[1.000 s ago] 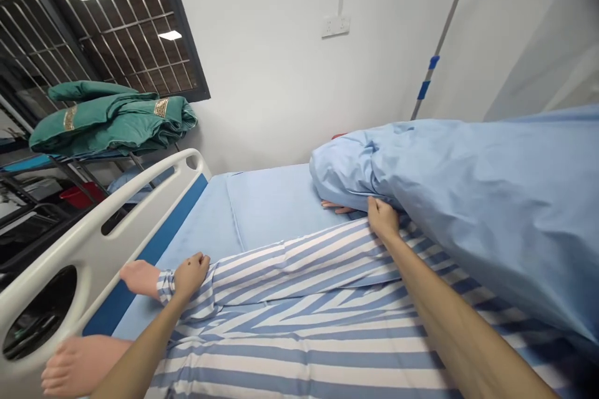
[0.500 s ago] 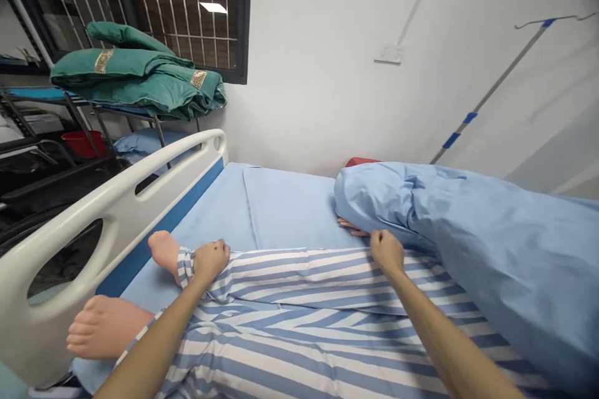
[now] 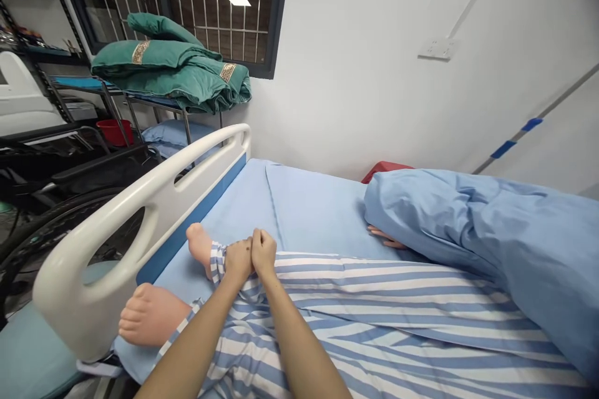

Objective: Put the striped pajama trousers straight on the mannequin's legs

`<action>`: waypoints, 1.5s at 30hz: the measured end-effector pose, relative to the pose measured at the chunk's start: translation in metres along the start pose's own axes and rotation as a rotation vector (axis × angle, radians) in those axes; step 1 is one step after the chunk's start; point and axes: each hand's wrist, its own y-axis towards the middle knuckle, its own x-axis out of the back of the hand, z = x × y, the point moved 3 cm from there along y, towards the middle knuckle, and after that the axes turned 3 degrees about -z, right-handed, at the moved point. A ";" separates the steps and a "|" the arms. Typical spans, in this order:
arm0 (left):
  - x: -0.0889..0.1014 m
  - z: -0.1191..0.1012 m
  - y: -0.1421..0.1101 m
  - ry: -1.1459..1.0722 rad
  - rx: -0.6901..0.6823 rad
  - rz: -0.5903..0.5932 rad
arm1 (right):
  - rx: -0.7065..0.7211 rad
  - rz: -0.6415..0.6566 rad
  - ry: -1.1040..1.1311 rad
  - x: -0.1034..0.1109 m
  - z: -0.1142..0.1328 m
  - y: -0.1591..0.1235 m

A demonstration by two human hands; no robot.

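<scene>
Head view: left hand (image 3: 239,259) and right hand (image 3: 264,252) touching, fists closed atop striped trouser leg (image 3: 346,277); fabric hold indeterminable.

From the bottom edge the bare left forearm (image 3: 196,336) slants rightward and the right forearm (image 3: 297,330) leans leftward, so the left hand (image 3: 239,260) and right hand (image 3: 264,252) touch side by side below and left of centre, fingers curled, backs showing.
</scene>
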 end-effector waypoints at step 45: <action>-0.005 -0.030 0.013 -0.653 0.059 -0.337 | 0.079 0.037 -0.031 0.042 -0.021 0.009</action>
